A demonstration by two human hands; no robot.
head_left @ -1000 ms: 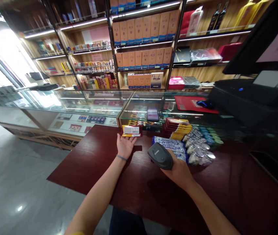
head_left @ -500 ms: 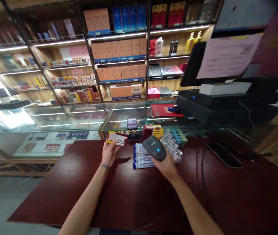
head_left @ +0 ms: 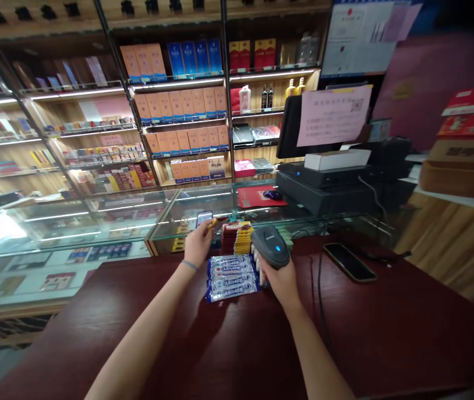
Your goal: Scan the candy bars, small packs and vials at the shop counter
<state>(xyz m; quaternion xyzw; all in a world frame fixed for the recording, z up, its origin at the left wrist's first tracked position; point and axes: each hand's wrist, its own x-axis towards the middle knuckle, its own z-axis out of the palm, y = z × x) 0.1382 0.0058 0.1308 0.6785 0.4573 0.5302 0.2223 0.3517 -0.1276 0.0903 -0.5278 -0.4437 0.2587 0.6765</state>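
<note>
Black, the scanner (head_left: 269, 244) is gripped by the curled right hand (head_left: 280, 280), presumably for aiming; a packet (head_left: 219, 221) is pinched by the left hand (head_left: 198, 245), likely baring its face.

On a table (head_left: 240, 355), wrapped bars (head_left: 232, 276) lay side by side at the centre, a stack of packets (head_left: 237, 236) just behind them. The left hand (head_left: 198, 244), holding a single packet (head_left: 219, 221), was left of the stack; the right hand (head_left: 281, 280) held a scanner (head_left: 268, 247) to its right. Farther right, a phone (head_left: 349, 261) lay on the table. Behind stood a glass counter (head_left: 215, 194), with a mouse (head_left: 273, 195) on a mat (head_left: 251, 196) and a monitor (head_left: 289, 128) to their right. Shelves (head_left: 165, 23) lined the wall beyond.
</note>
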